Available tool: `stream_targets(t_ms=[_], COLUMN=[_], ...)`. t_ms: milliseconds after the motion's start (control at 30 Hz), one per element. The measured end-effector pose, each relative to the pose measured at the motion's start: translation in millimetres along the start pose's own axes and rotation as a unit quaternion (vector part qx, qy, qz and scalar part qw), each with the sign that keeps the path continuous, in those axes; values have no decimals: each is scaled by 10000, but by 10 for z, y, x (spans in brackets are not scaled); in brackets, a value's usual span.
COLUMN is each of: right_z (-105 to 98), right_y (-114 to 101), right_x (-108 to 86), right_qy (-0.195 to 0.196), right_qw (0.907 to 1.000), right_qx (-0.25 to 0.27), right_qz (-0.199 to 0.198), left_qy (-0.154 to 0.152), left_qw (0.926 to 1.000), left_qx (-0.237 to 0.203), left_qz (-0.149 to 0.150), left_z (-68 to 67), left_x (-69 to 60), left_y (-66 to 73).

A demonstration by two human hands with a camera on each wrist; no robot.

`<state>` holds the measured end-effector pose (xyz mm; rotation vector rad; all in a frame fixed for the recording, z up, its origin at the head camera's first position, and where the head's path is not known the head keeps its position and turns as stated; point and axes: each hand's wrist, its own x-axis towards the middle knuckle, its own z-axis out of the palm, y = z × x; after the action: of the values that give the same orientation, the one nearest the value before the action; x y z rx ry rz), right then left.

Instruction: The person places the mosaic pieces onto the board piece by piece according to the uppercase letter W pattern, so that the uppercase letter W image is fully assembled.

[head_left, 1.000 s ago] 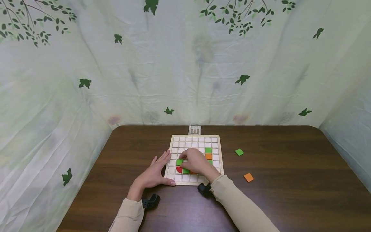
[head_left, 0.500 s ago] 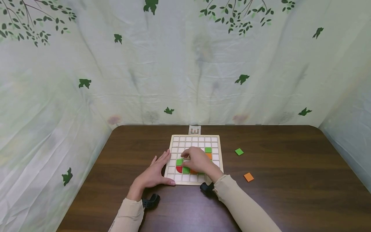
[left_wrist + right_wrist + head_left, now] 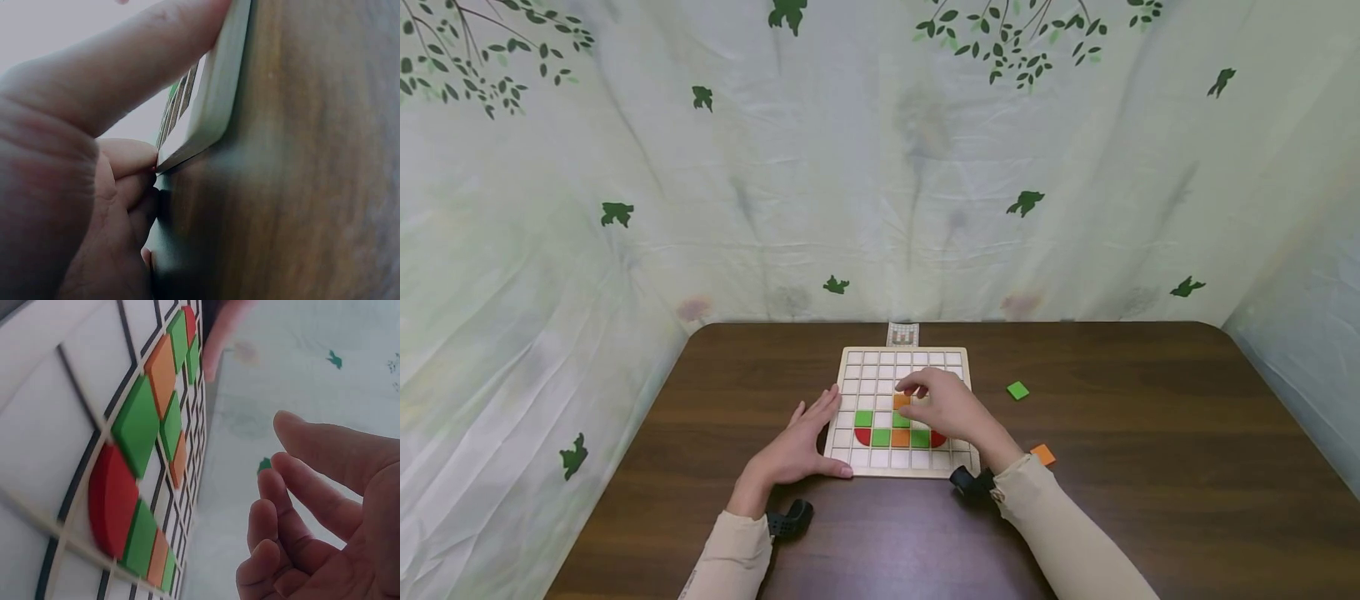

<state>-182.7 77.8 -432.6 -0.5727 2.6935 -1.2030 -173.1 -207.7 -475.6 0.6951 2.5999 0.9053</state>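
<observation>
A square board [image 3: 841, 458] with a grid of white cells lies on the table. Its front part carries a row of flat tiles: a rounded red tile [image 3: 862, 437] at the left, a green tile [image 3: 881, 437], an orange tile [image 3: 900, 437] and others. Another green tile [image 3: 863, 418] sits above the row's left end. My left hand [image 3: 801, 450] touches the board's front left corner, thumb at the front edge and fingers along the left side. Over the board's right half hovers my right hand [image 3: 951, 408], loosely bent, with nothing between thumb and fingers in the right wrist view; it hides several cells.
Right of the board lie a loose green tile [image 3: 1018, 390] and a loose orange tile [image 3: 1042, 454], partly behind the right sleeve. A small printed card [image 3: 902, 335] lies at the back edge of the brown table [image 3: 1150, 417]. A leaf-print curtain [image 3: 880, 167] hangs behind.
My right hand has moved right and lifted away from the green tile at the left, uncovering the front row and an orange tile mid-board. The left hand stays in place.
</observation>
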Motion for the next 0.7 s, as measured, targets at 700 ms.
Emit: stream_targets(t_ms=[700], right_z=[-516], right_y=[501], right_x=[-615], right_qy=[561], right_qw=[9973], right_qx=[251], right_qz=[410], left_qy=[15], left_qw=[10000], left_qx=[-40], left_qz=[20], left_z=[-11], left_x=[-12], left_y=[23])
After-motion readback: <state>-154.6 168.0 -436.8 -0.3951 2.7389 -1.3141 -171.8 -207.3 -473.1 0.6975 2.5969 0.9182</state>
